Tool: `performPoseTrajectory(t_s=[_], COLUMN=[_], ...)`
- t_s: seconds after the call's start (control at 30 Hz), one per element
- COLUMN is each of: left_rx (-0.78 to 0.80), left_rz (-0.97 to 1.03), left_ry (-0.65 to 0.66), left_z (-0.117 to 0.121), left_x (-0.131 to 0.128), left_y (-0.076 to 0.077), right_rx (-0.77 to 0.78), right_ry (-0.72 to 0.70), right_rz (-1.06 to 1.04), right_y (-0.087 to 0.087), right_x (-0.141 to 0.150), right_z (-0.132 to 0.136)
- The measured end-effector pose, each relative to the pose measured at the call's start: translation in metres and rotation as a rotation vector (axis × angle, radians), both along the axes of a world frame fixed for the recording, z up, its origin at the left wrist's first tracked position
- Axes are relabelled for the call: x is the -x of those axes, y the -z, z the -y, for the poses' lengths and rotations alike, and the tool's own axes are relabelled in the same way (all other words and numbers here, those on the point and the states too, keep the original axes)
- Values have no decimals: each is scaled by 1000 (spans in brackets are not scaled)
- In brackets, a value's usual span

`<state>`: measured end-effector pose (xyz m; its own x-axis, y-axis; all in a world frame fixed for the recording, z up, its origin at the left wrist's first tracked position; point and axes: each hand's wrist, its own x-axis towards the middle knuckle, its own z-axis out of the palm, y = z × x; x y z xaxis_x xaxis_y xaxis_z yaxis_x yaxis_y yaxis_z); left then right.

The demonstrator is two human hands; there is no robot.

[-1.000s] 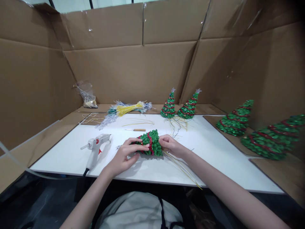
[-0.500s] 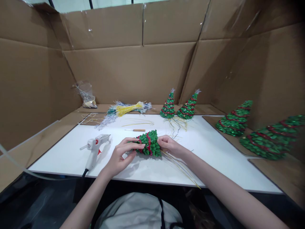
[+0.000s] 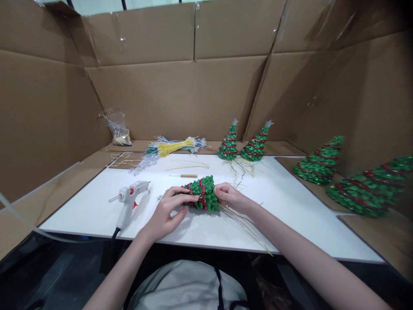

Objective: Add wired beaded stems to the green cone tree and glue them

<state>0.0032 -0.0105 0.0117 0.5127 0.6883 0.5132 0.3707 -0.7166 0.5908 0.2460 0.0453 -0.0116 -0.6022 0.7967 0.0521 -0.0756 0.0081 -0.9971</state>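
Note:
A small green Christmas tree [image 3: 208, 196] with red garland lies on its side above the white board, base to the right. My left hand [image 3: 169, 211] is closed around its narrow end, fingers over the top and thumb below; the tip is hidden. At the base, my right hand [image 3: 230, 197] is closed in a pinch, its fingertips turned into the underside, so what they grip is hidden. Thin yellow and pale wires [image 3: 247, 226] trail from the base, under the right hand, toward the board's front edge. Beyond the tree lies a wooden-handled awl [image 3: 189, 175].
A white glue gun [image 3: 127, 206] stands at left, its cord running off the front. Bundled wires [image 3: 176, 147] and a plastic bag [image 3: 119, 133] sit at the back. Decorated trees [image 3: 228, 144] stand at back and right [image 3: 319, 161]. Cardboard walls [image 3: 145, 99] enclose the board [image 3: 87, 215].
Both hands and the tree stay nearly in place, with only a slight shift in view. The left fingers have moved slightly on the tree.

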Motion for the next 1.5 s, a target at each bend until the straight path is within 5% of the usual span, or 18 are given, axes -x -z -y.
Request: performPoseTrajectory(t_s=[1.1,1.33,1.5], left_rx=[43,-7,-30], left_rz=[-16,134,-135], left_ry=[-19,-129,-300], left_z=[-1,-19,-61], left_x=[1,-2,-24], left_y=[-3,-26,-47], right_rx=[-40,-15,-11], right_ry=[-21,-20,-8], right_rz=[-18,-34,-31], right_y=[4,3,3], right_x=[1,1,1], right_z=[-2,-2,-2])
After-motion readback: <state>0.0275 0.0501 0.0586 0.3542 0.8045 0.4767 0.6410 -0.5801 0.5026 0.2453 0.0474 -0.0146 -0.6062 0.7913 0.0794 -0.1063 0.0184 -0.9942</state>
